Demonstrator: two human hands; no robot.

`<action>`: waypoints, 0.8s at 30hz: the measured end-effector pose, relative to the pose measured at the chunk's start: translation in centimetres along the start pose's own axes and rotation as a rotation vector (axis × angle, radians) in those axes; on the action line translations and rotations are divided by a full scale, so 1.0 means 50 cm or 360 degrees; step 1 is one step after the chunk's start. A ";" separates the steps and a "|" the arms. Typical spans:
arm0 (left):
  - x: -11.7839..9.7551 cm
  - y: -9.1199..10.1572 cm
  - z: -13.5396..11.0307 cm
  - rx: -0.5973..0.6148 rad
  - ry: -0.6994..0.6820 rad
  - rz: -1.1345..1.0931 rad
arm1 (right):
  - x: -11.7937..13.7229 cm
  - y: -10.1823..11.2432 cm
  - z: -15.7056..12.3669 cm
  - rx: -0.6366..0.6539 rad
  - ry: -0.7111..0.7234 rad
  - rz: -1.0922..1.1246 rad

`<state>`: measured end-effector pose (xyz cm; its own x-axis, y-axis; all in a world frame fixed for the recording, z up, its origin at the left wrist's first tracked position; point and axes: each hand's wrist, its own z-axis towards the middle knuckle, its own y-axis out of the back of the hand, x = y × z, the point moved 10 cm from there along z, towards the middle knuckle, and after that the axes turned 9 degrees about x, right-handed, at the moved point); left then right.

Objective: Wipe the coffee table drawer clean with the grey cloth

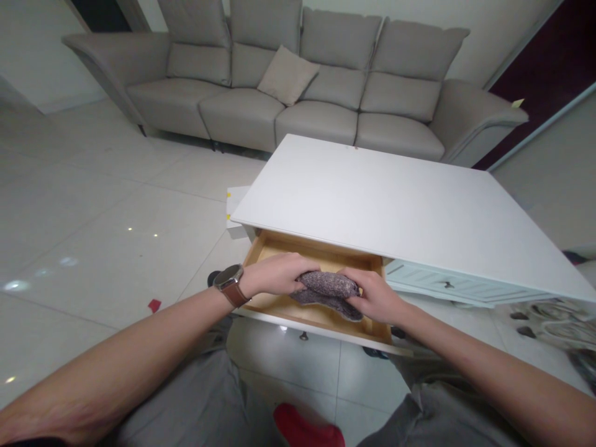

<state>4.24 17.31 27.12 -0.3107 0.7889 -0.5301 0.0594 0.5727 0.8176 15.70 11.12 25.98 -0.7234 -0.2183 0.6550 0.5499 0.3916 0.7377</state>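
Both my hands hold a dark grey knitted cloth (327, 287), perhaps a sock or small towel, over an open wooden drawer (274, 245) of a white low table (400, 205). My left hand (274, 274), with a brown-strapped watch on the wrist, grips the cloth's left end with curled fingers. My right hand (375, 295) is closed on its right end. The cloth sits partly folded, its lower layer lying on the drawer bottom.
A grey sectional sofa (298, 81) with a loose cushion (287, 74) stands beyond the table. A second drawer (447, 285) to the right is closed. White tiled floor (93, 211) spreads to the left. A red slipper (305, 428) shows between my knees.
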 end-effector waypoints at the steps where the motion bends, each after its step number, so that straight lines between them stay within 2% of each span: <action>1: 0.001 -0.001 0.001 0.0002 0.0005 0.0005 | -0.001 -0.001 0.000 0.0005 -0.0002 -0.0002; 6: 0.000 -0.003 0.002 -0.0010 0.0002 -0.0002 | -0.007 -0.002 0.000 0.0021 -0.0024 -0.0013; 11: -0.007 -0.006 0.001 0.0106 0.0043 0.0129 | -0.008 -0.002 -0.001 0.0024 -0.0018 0.0018; 15: -0.005 -0.007 0.001 0.0130 0.0073 0.0161 | -0.033 -0.004 0.004 -0.0013 -0.0041 0.0235; 20: 0.028 0.018 0.002 -0.0144 0.0015 0.0086 | -0.148 -0.011 0.022 -0.0275 -0.0150 0.0932; 22: 0.060 0.027 0.000 -0.0229 0.0058 0.0090 | -0.210 -0.021 0.028 -0.0365 -0.0228 0.1081; 24: 0.101 0.034 -0.004 -0.0277 0.0181 0.0129 | -0.282 -0.041 0.025 -0.0405 -0.0410 0.1111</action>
<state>2.57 22.21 25.87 -0.4173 0.7950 -0.4403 -0.0730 0.4536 0.8882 24.26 14.53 15.03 -0.2321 0.2294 0.9452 0.9691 0.1382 0.2044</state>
